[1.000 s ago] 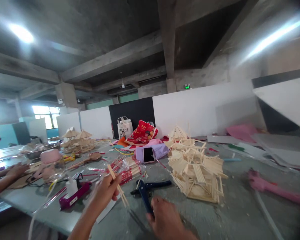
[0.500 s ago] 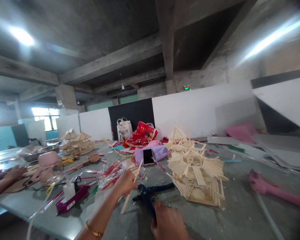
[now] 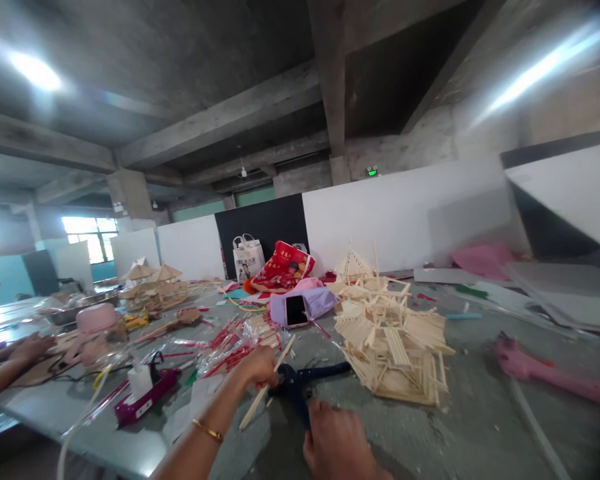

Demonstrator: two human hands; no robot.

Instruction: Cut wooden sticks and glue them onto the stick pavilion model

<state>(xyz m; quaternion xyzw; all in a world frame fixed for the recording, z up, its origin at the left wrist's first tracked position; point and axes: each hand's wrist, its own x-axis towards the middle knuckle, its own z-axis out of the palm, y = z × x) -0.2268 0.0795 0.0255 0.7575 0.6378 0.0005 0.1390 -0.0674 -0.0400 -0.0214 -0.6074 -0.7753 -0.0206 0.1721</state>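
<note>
My left hand [image 3: 258, 366] pinches a pale wooden stick [image 3: 253, 408], which slants from the lower left up past the fingers. Its middle lies at the jaws of dark blue hand shears [image 3: 295, 395], or a similar two-handled cutter. My right hand [image 3: 339, 437] is closed around the near handle of the shears, while the other handle points right along the tabletop, apart from the near one. The jaws' exact grip on the stick is partly hidden by my left fingers. Just right of the shears stands a model pavilion [image 3: 397, 333] built of similar sticks.
A pink glue gun [image 3: 545, 373] lies at right. Behind are a phone [image 3: 296, 311] on purple cloth, red-wrapped stick packs [image 3: 233, 337] and a red bag [image 3: 283, 268]. At left are a purple power strip [image 3: 147, 397] and another person's hand [image 3: 33, 348].
My left hand and the stick have shifted slightly right and down, closer against the shears' jaws. My right hand keeps hold of the handle. The view has tilted a little.
</note>
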